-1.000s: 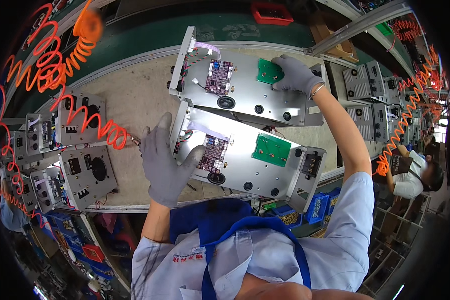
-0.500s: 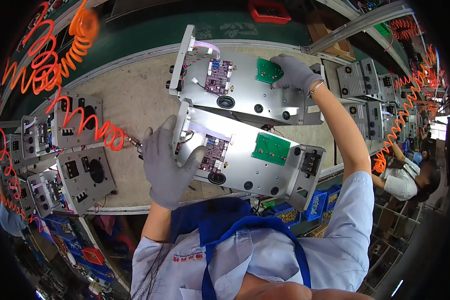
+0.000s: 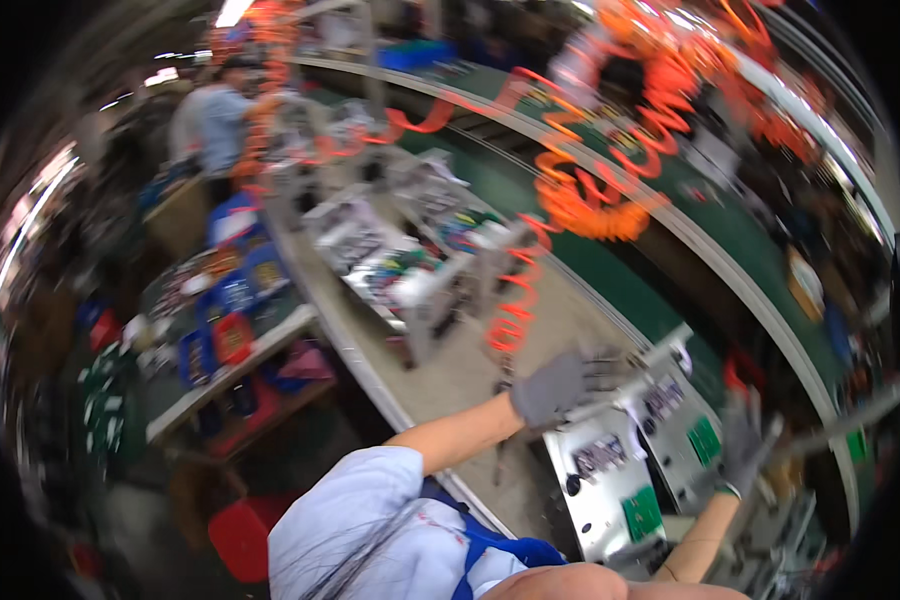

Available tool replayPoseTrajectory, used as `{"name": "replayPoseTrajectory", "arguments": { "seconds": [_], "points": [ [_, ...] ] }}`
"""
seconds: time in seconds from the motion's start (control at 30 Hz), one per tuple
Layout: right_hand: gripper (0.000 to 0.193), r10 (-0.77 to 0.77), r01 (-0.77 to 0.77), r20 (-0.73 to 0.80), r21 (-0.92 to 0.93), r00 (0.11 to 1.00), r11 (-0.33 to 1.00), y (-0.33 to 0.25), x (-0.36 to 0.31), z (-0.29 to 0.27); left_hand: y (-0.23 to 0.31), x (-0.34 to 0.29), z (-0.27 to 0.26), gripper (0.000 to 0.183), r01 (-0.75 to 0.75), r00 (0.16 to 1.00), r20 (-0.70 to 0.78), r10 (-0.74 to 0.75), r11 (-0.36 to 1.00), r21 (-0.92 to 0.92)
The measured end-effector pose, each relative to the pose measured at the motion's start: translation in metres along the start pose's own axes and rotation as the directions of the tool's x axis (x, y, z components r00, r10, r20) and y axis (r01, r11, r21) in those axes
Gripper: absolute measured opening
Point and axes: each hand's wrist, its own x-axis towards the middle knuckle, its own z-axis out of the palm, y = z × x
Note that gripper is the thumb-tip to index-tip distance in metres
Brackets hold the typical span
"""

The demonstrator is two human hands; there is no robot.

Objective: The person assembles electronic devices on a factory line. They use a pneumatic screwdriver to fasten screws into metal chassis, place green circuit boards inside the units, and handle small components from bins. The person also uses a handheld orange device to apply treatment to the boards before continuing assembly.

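My left hand [image 3: 552, 390], in a grey glove, reaches over the front panels of two silver metal chassis, fingers stretched out and apart; whether they touch the panel is blurred. The nearer chassis [image 3: 588, 535] carries a dark purple circuit board [image 3: 598, 457] and a green circuit board [image 3: 642, 514]. Beside it, the farther chassis [image 3: 675, 470] bears another purple board [image 3: 663, 399] and a green board [image 3: 705, 441]. At the farther chassis's outer side is my gloved right hand [image 3: 740, 450], fingers extended and thumb apart. Contact with the edge cannot be made out.
Partly assembled units [image 3: 410, 280] stand farther along the bench [image 3: 460, 400]. Orange coiled air hoses [image 3: 600, 210] hang over it, one reaching down near my left hand. Blue bins [image 3: 235, 292] sit on a side table at left. Another person [image 3: 220, 125] is at the far left.
The view has swung left along the bench, with blur. My left hand has moved from the nearer chassis's front corner toward the farther panel; my right hand has shifted off the farther chassis's green board.
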Motion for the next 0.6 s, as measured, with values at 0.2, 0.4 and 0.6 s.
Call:
{"name": "replayPoseTrajectory", "arguments": {
  "seconds": [0.2,0.4,0.6],
  "points": [
    [0.052,-0.127,0.132,-0.116,0.031,0.985,0.991,0.071,-0.030,0.062,0.171,-0.112,-0.145,0.048,-0.350,0.899,-0.433,0.064,0.699,-0.623],
    [0.036,0.674,0.039,0.214,-0.963,0.708,0.265,0.242,-0.095,0.200,0.068,-0.385,-0.164,0.037,-0.320,0.346,-0.768,-0.540,0.701,-0.637],
    [0.054,0.762,0.386,0.170,-0.916,0.625,-0.113,0.351,-0.162,0.159,0.002,-0.495,-0.178,0.017,-0.314,0.297,-0.757,-0.582,0.689,-0.653]
  ]
}}
